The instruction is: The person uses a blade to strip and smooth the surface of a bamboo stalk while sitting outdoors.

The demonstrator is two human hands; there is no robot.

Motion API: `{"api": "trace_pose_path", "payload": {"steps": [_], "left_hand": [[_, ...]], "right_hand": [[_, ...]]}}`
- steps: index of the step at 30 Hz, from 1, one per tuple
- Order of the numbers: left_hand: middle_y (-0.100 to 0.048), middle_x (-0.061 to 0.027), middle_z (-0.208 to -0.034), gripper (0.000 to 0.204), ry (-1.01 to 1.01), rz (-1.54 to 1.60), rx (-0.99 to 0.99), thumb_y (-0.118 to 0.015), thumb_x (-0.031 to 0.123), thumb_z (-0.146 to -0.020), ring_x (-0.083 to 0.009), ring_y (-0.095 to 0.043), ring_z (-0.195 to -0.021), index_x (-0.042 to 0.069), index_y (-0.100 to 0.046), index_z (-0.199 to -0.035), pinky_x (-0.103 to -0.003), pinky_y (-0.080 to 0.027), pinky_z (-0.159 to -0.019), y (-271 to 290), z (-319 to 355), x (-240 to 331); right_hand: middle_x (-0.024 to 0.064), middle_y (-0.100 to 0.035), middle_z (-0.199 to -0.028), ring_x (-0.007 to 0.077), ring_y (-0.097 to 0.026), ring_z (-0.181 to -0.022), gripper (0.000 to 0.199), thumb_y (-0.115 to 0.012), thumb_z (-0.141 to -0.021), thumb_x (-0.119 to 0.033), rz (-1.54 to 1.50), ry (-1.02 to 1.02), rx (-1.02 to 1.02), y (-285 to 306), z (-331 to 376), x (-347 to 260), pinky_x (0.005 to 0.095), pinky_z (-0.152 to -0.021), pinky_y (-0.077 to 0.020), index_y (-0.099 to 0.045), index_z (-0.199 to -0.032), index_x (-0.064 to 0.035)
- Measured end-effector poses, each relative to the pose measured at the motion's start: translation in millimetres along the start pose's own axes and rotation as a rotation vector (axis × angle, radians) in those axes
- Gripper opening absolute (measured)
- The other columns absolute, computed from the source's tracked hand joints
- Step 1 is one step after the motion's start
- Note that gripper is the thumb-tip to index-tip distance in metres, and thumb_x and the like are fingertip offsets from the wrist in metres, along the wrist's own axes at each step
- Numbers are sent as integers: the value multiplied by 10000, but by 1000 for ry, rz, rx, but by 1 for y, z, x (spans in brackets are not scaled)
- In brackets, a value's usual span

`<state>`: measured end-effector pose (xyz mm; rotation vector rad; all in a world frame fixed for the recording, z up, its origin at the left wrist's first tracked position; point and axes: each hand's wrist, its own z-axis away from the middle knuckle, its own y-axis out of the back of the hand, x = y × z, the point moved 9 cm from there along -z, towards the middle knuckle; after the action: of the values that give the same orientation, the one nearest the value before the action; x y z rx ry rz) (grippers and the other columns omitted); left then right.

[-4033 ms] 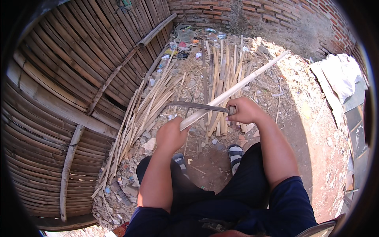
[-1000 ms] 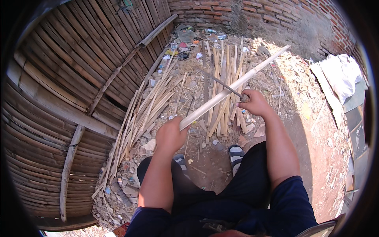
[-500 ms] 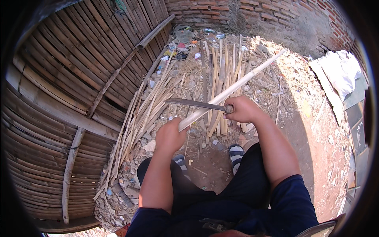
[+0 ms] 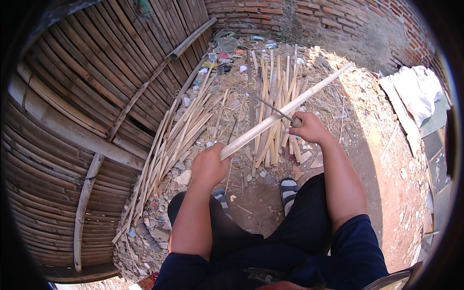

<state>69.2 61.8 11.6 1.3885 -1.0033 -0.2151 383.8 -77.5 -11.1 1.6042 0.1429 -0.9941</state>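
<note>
My left hand (image 4: 210, 166) grips the near end of a long pale bamboo slat (image 4: 285, 108) that slants up and away to the right. My right hand (image 4: 308, 128) is closed on the handle of a long dark blade (image 4: 268, 106). The blade rests against the slat's upper side and points up to the left. Under the slat lies a pile of split bamboo strips (image 4: 270, 101) on the dirt. My sandalled feet (image 4: 288, 189) rest on the ground below my hands.
A woven bamboo wall (image 4: 87, 96) curves along the left. More long strips (image 4: 179, 140) lie at its foot among rubble. A brick wall (image 4: 309, 19) closes the far side. White cloth (image 4: 415, 92) is draped on boards at the right.
The blade has swung from pointing left across the slat to angling up and away. My right hand has shifted slightly up along the slat. My left hand has held still.
</note>
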Motion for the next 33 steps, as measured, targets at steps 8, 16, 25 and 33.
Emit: {"api": "trace_pose_path", "payload": {"steps": [8,16,25,33], "left_hand": [[-751,-185,-911,282,0,-47,-21,-775,327,-950,-427,-727,-887,63,-718,-1033,-529,-548,-773,-2,0,-3],[-754,-182,-925,281,2,-41,-29,-769,329,-955,-424,-726,-898,70,-724,-1054,-527,-547,-781,-3,0,-3],[-748,-182,-924,287,-24,-41,-19,-774,330,-949,-428,-719,-899,64,-723,-1045,-526,-543,-785,-5,1,-4],[-753,-179,-926,301,-1,-45,-35,-766,352,-954,-428,-723,-894,67,-726,-1044,-526,-549,-782,-4,1,-5]], "right_hand": [[272,-753,-1058,420,-731,-1028,555,-896,-808,-336,112,65,-78,-9,5,-27,468,-920,-560,-739,-1199,27],[233,-746,-950,381,-725,-906,481,-931,-779,-279,107,147,-72,-16,6,-33,451,-833,-552,-741,-1102,23],[257,-752,-1025,418,-731,-1010,539,-914,-794,-339,128,137,-110,-18,6,-33,468,-897,-561,-738,-1134,40],[253,-760,-1037,417,-736,-1015,541,-906,-797,-343,172,88,-158,-21,8,-40,469,-905,-564,-745,-1151,34]]}}
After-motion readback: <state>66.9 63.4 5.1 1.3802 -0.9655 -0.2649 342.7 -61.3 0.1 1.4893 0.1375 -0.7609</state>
